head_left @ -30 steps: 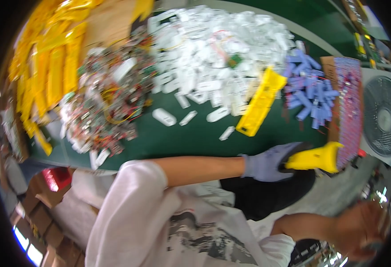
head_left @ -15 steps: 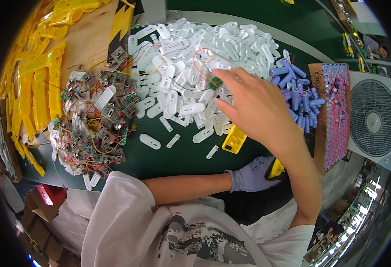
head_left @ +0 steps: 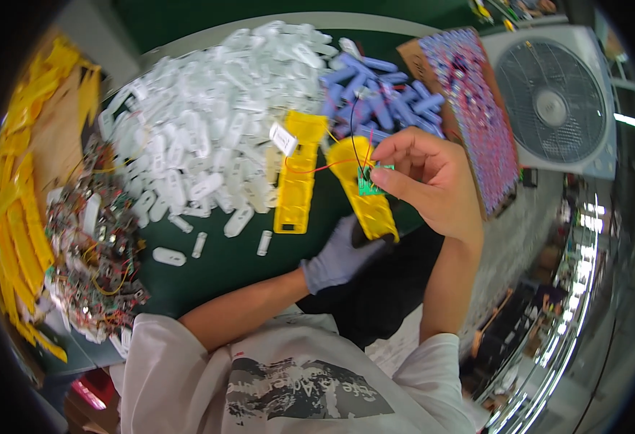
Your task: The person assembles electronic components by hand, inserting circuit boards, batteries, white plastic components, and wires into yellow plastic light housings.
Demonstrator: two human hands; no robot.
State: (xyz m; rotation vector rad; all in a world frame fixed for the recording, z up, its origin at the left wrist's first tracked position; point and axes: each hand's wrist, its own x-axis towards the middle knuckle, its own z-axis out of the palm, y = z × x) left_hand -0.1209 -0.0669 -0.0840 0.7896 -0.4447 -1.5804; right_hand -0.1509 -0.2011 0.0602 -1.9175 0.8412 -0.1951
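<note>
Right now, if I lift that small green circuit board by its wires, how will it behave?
The green circuit board looks tiny, so probably very light. Its thin red wire sags loosely, so it would likely dangle and swing. Fine wire joints may be fragile; the right hand pinches the board itself.

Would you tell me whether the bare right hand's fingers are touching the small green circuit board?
Touching: the head view shows the right hand pinching the small green circuit board between fingertips over the yellow plastic shell.
</note>
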